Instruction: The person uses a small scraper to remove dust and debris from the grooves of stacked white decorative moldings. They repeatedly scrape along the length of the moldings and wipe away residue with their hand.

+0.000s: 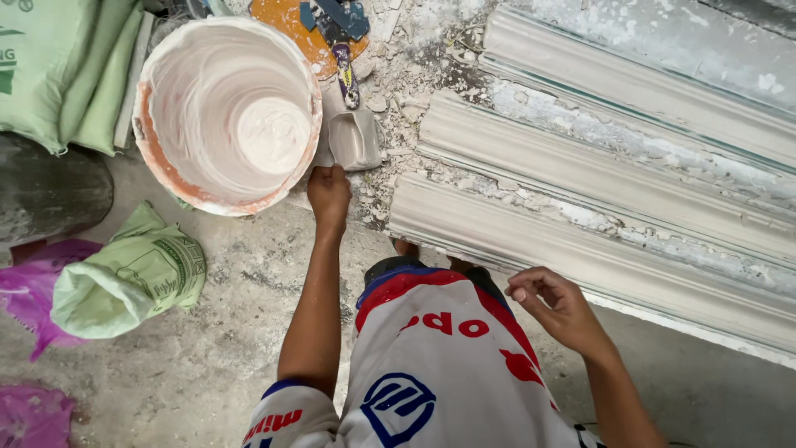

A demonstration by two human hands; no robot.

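The left hand (329,192) is closed in a loose fist, knuckles up, at the edge of the plaster-crusted worktop (398,50). It sits just below a plaster-coated scoop (355,138) and close beside the bucket (157,166). Whether the fist has hold of anything, the view does not show; it looks empty, resting or pressing on the worktop edge. The right hand (557,305) is half curled, fingers bent in towards the palm, thumb apart, and holds nothing. It hovers just at the near edge of the nearest cornice moulding (580,249), touching it or very nearly so.

Three long plaster cornice mouldings lie side by side on the worktop, running away to the right. The nearest one, a second (597,178) behind it and a third (630,83) beyond all look cast and set, with crumbled plaster waste along the gaps between them. The bucket stands upright to the left, its inside smeared white, with a shallow pool of wet plaster (274,137) at the bottom, so most of the mix seems used up. A scraper with a dark handle (346,75) lies above the scoop, next to an orange plaster-spattered disc (286,25).

By the look of it, the casting is largely done; trimming, cleaning and lifting the pieces appear to remain. Green sacks (58,75) are stacked at the upper left, and a crumpled green bag (133,282) and pink plastic (33,290) lie on the floor (224,332).
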